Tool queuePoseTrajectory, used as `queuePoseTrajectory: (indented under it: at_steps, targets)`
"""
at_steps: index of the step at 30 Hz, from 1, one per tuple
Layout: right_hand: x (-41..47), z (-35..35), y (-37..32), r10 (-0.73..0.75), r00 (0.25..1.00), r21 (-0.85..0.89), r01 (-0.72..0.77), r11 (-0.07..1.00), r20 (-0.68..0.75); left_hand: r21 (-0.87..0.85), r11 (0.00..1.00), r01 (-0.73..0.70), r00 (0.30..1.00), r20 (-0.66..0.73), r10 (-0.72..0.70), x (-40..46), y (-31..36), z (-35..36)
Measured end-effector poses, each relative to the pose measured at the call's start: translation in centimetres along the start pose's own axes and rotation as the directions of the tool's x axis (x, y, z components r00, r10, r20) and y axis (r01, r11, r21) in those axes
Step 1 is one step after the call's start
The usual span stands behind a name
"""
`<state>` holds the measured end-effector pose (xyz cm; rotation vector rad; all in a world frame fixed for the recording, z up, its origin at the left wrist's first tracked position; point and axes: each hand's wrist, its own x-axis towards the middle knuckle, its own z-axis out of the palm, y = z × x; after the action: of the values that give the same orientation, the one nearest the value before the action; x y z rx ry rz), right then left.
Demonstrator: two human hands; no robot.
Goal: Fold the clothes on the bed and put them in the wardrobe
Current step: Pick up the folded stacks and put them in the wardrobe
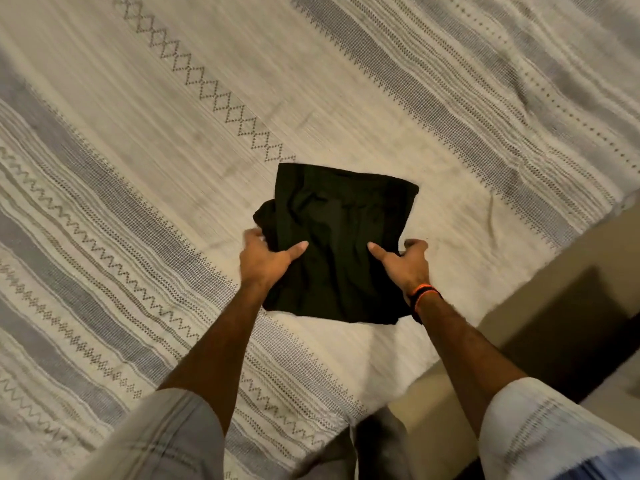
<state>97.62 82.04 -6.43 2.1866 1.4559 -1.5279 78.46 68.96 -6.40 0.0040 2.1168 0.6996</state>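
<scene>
A folded black garment [337, 230] lies as a rough square near the corner of the bed [138, 168]. My left hand [268, 259] grips its left side, thumb on top and fingers tucked beneath. On the right side my right hand [405, 263] holds it the same way, thumb pressed on the cloth, fingers curled under the edge. A dark and orange band sits on my right wrist. The near edge of the garment looks slightly lifted off the cover. No wardrobe is in view.
The bed is covered by a cream bedspread with grey stripes and zigzag patterns. Its corner ends at the lower right, where a pale floor [540, 271] and a dark shadowed patch [568, 334] show.
</scene>
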Motion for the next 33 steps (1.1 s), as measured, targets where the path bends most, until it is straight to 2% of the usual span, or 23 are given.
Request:
queuePoseTrajectory:
  at_steps: [4,8,9,13,15,21,24,27,33]
  targets:
    - [0.5,0.4,0.1,-0.026,0.998,-0.002,0.026,1.000,0.060,0.028,0.999,-0.021,0.998,0.055,0.019,-0.1,0.7,0.6]
    - [0.4,0.2,0.5,-0.085,0.992,0.042,0.081,0.996,0.089,0.229,0.969,-0.091,0.990,-0.081,0.112,-0.7,0.8,0.3]
    - [0.4,0.3,0.7,-0.106,0.989,0.056,0.100,0.993,0.102,0.230,0.969,-0.090,0.989,-0.092,0.113,-0.8,0.8,0.3]
    - [-0.3,0.2,0.7,-0.208,0.973,0.070,0.202,0.977,0.099,0.058,0.998,-0.039,0.999,0.032,0.038,-1.5,1.2,0.5]
    - [-0.8,0.0,0.7,-0.236,0.968,0.059,0.232,0.971,0.080,0.019,0.998,-0.055,0.996,0.071,0.054,-2.1,1.4,0.5]
    - [-4.3,-3.6,1.0,-0.319,0.948,0.154,0.317,0.936,-0.011,-0.031,0.984,-0.177,0.975,0.128,0.180,-7.3,3.6,-0.1]
    - [-4.8,-4.7,1.3,-0.332,0.943,0.160,0.330,0.930,-0.013,-0.048,0.980,-0.192,0.970,0.142,0.197,-8.4,3.9,0.2]
    - [-7.8,-8.3,2.5,-0.348,0.934,0.223,0.357,0.907,-0.078,-0.070,0.968,-0.240,0.954,0.167,0.249,-12.7,5.4,0.7]
    - [-12.8,-14.9,6.4,-0.339,0.914,0.359,0.399,0.843,-0.221,-0.107,0.920,-0.377,0.889,0.236,0.392,-21.8,8.3,2.9]
